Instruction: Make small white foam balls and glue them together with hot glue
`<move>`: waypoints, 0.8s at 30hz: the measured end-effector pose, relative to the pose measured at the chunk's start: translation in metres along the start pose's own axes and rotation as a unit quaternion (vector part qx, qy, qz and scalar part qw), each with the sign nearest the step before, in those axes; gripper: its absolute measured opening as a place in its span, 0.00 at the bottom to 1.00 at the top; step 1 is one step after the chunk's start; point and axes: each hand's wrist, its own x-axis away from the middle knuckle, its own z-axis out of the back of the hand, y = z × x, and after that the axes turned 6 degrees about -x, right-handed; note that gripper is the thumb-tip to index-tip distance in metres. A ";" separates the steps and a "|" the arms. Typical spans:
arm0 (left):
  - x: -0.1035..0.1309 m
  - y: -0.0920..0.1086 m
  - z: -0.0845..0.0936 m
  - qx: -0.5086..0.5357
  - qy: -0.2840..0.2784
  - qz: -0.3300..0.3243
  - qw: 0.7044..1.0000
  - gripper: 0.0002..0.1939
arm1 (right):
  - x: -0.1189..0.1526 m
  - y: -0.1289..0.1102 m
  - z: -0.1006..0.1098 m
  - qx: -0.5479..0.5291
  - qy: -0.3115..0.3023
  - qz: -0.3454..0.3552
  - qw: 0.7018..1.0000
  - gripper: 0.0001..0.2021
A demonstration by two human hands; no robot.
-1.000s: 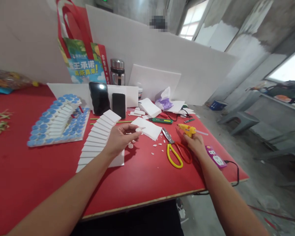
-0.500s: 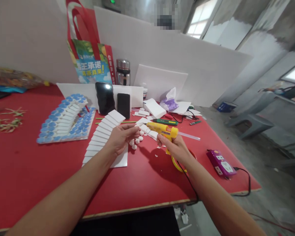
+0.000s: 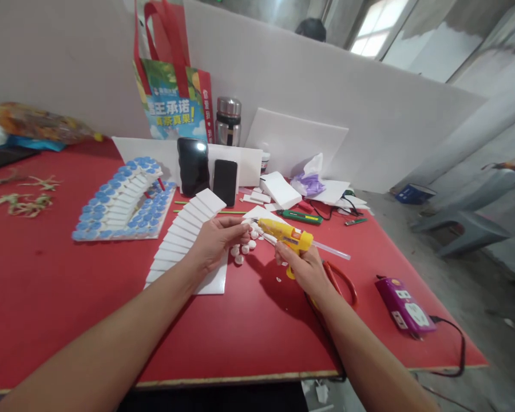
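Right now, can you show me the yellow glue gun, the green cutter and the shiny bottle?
yellow glue gun point(image 3: 282, 232), head view, on its barrel
green cutter point(image 3: 302, 217), head view, on its handle
shiny bottle point(image 3: 229, 125), head view, on its upper side

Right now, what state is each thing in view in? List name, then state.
Glue gun: in right hand, clear stick protruding from back.
Small white piece: pinched in left hand.
Steel flask: upright, lid on.
Shopping bag: standing, handles up.
Tissue pack: open, tissue out.
Two phones: propped up, screens dark.
Power socket: cable plugged in.
White strips: fanned, overlapping.
Scissors: partly hidden; open or shut unclear.
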 end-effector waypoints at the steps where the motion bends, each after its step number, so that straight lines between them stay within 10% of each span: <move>1: 0.000 0.000 0.000 -0.005 -0.002 -0.004 1.000 0.20 | 0.000 0.000 0.000 0.006 0.001 -0.002 1.000 0.21; 24: -0.003 -0.002 0.005 0.002 -0.048 0.020 0.999 0.20 | 0.007 -0.010 0.003 0.041 0.000 0.007 0.999 0.22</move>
